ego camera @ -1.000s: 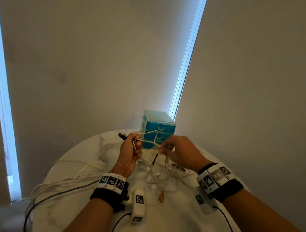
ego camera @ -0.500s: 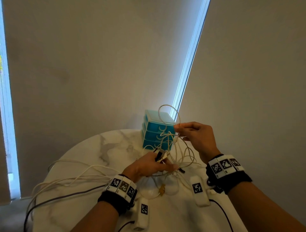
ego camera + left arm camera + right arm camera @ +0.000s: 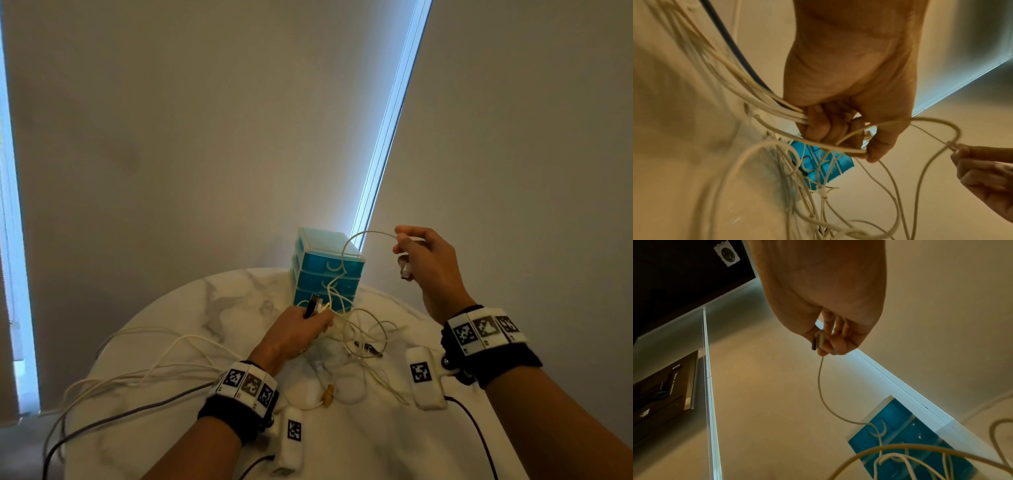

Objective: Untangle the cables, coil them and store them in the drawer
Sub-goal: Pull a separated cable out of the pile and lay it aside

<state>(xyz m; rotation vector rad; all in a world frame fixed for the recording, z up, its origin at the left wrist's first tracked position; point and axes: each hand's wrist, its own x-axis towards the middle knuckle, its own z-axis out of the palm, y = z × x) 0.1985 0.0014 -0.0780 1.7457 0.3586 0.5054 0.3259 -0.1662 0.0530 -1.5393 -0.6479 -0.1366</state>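
Observation:
A tangle of thin white cables [image 3: 356,339] lies on the round marble table [image 3: 178,308] in front of a small blue drawer unit [image 3: 325,270]. My left hand [image 3: 298,329] rests low over the tangle and grips a bundle of cables [image 3: 777,107] with a dark plug sticking up from the fist. My right hand [image 3: 424,253] is raised to the right of the drawers and pinches one white cable [image 3: 820,382] near its connector [image 3: 818,340]; that cable arcs down to the tangle. All three drawers look closed.
Long white cables and a dark one [image 3: 113,383] trail off the table's left edge. A small yellow-brown connector [image 3: 329,399] lies near the front. Wall and blinds stand close behind the drawer unit.
My right hand has lifted up and to the right, drawing one cable out of the tangle. The left hand stays low, holding its bundle.

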